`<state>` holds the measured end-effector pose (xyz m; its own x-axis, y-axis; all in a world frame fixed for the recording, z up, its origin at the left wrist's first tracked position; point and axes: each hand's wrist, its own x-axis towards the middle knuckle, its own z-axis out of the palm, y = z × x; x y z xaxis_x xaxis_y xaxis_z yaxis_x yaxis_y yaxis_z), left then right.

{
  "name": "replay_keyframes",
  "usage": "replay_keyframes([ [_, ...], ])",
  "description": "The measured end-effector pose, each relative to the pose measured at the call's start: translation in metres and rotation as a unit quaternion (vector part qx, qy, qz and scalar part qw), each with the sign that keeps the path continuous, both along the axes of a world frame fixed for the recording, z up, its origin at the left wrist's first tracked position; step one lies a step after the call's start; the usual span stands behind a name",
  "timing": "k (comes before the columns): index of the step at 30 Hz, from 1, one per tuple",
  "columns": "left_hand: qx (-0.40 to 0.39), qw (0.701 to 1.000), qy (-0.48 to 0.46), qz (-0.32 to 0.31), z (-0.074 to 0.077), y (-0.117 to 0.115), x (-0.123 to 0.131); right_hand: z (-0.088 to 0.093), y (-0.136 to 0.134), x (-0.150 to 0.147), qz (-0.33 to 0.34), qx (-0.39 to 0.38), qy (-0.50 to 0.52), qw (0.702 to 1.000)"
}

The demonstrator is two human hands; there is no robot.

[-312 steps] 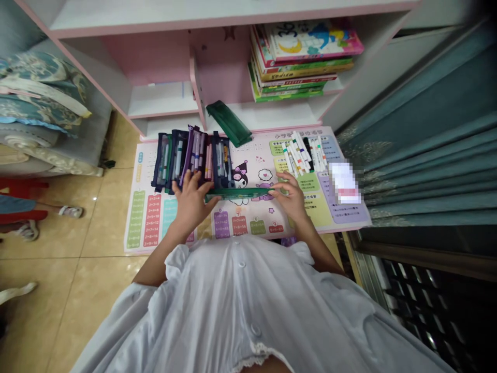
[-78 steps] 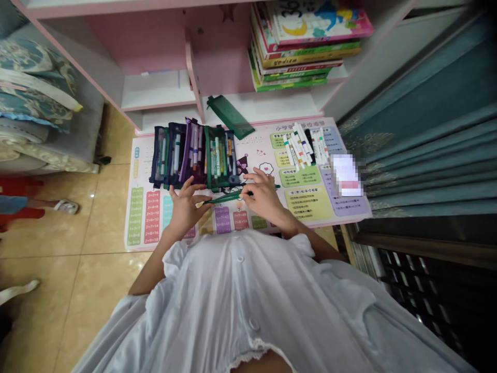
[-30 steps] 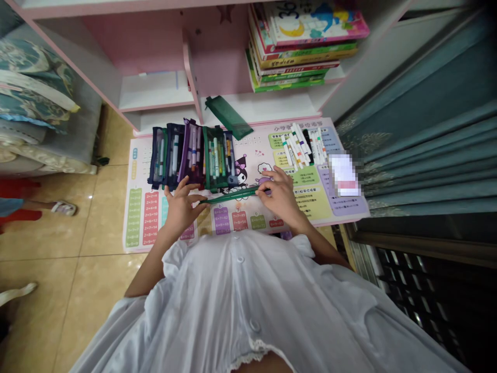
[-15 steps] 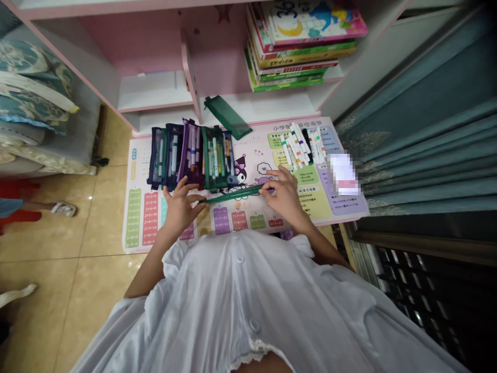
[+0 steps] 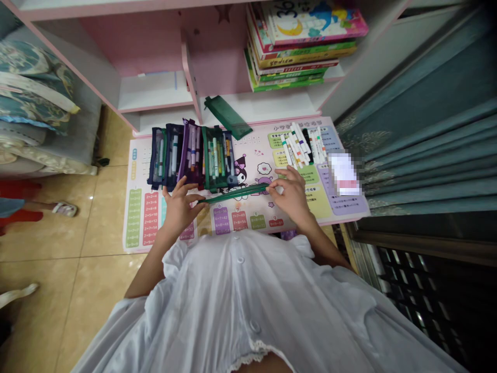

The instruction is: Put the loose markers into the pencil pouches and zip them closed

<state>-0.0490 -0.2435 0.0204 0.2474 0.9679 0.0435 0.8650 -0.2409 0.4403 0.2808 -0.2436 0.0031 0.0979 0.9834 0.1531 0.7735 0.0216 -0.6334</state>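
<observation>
A green pouch [image 5: 236, 194], seen along its narrow edge, stretches between my two hands above the desk mat. My left hand [image 5: 184, 199] pinches its left end, the other fingers spread. At the right end, my right hand [image 5: 288, 191] holds it between thumb and forefinger. Several mesh pouches filled with markers, among them a purple one [image 5: 191, 154] and a green one [image 5: 215, 160], lie side by side beyond my left hand. Another green pouch [image 5: 229, 118] rests flat behind them. Loose white markers [image 5: 297, 145] are piled beyond my right hand.
The printed mat [image 5: 134, 228] covers the desk. A blurred white and pink object [image 5: 344, 173] lies at its right edge. Behind stands a pink and white shelf [image 5: 155, 93] with stacked books [image 5: 295, 62]. Curtains [image 5: 427, 129] hang at the right. A person's foot [image 5: 64, 209] shows at the left.
My right hand has slid slightly to the right along the pouch's top edge. My left hand stays at the left end.
</observation>
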Motion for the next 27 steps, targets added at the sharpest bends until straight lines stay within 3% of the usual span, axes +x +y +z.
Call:
replay_keyframes([
  [27, -0.014, 0.999, -0.035, 0.005, 0.003, -0.001, 0.003, -0.004, 0.009, 0.026, -0.051, -0.011, 0.027, 0.998],
])
